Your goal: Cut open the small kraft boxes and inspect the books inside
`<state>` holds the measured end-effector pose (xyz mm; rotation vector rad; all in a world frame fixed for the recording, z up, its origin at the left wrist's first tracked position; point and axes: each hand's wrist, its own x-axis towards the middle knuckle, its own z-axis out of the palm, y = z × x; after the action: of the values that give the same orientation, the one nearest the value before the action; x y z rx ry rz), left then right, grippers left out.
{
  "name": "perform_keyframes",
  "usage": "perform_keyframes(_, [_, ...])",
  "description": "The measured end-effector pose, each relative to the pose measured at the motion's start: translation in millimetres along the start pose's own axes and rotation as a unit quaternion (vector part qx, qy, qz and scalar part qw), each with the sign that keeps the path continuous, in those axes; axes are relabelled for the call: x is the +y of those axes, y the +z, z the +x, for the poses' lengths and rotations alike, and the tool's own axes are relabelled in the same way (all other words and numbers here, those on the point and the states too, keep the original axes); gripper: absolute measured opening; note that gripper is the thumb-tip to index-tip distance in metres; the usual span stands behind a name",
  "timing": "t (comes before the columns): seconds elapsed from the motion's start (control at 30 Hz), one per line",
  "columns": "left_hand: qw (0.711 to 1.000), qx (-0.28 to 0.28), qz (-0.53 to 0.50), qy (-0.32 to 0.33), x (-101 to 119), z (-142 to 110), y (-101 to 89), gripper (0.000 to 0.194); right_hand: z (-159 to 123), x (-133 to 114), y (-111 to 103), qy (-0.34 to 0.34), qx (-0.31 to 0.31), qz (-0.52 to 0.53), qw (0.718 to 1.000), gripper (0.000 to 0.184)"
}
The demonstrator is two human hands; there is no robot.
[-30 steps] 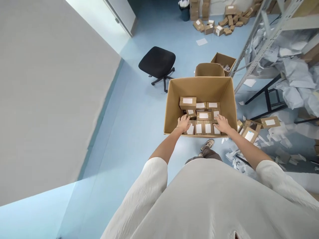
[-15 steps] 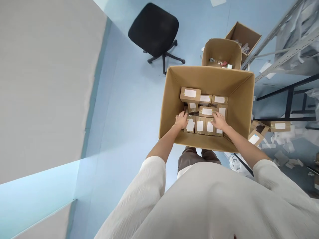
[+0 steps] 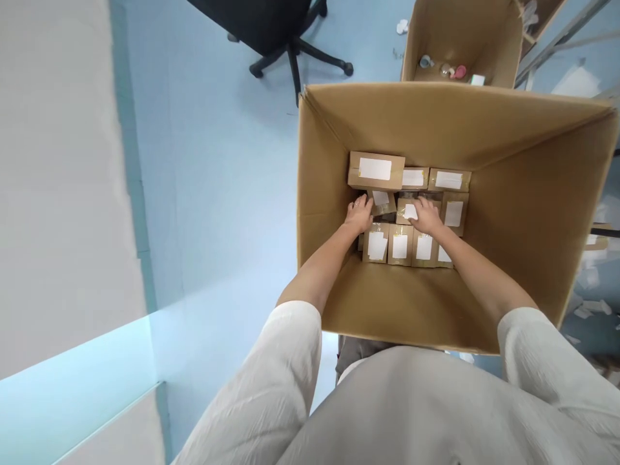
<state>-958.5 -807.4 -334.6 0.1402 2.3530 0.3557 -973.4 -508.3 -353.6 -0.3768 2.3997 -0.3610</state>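
Both my hands reach down into a large open cardboard carton (image 3: 402, 297) that holds several small brown boxes with white labels. My left hand (image 3: 359, 215) is open, its fingertips against the left side of a tilted small box (image 3: 385, 205). Over the right part of a labelled small box (image 3: 403, 212) in the middle lies my right hand (image 3: 427, 217), fingers apart and partly covering it. A front row of upright boxes (image 3: 400, 247) stands just nearer to me. A larger box (image 3: 376, 170) rests at the back left, higher than its neighbours.
Behind the carton stands another open carton (image 3: 460, 39) with a few small items inside. A black swivel chair (image 3: 290, 48) is at the upper left on the blue floor (image 3: 217, 194). White scraps and a metal frame show at the right.
My view has come down closer, so the carton looks much larger. My right hand has shifted from the front row onto the middle box; my left hand has reached slightly deeper, to the tilted box.
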Motion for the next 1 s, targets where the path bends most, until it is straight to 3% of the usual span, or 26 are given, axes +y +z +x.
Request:
perform_keyframes(0.2, [0.999, 0.046, -0.003, 0.008, -19.2, 57.0, 17.0, 0.086, 75.9, -0.3, 19.7, -0.01, 0.028, -0.022, 0.999, 0.097])
perform_keyframes(0.37, [0.997, 0.073, -0.002, 0.02, -24.2, 71.0, 32.3, 0.108, 110.0, -15.1, 13.7, -0.04, 0.072, -0.023, 0.996, 0.106])
perform_keyframes(0.47, [0.996, 0.084, -0.007, 0.016, -19.4, 60.9, 43.8, 0.118, 118.1, -27.2, 10.8, -0.059, 0.092, -0.039, 0.993, 0.104])
perform_keyframes(0.63, [0.997, 0.075, 0.002, 0.006, -13.6, 42.9, 58.7, 0.113, 130.3, -36.5, 13.4, -0.082, 0.103, -0.059, 0.99, 0.085])
perform_keyframes(0.8, [0.997, 0.073, 0.008, 0.006, -13.6, 42.1, 65.8, 0.117, 140.6, -41.7, 19.9, -0.083, 0.102, -0.077, 0.988, 0.089])
perform_keyframes(0.9, [0.997, 0.074, 0.007, -0.01, -10.6, 41.1, 62.8, 0.113, 131.4, -46.8, 24.8, -0.083, 0.114, -0.068, 0.988, 0.091])
perform_keyframes(1.0, [0.997, 0.079, 0.004, -0.023, -5.8, 32.8, 56.0, 0.113, 102.8, -49.5, 28.3, -0.073, 0.103, -0.074, 0.989, 0.089])
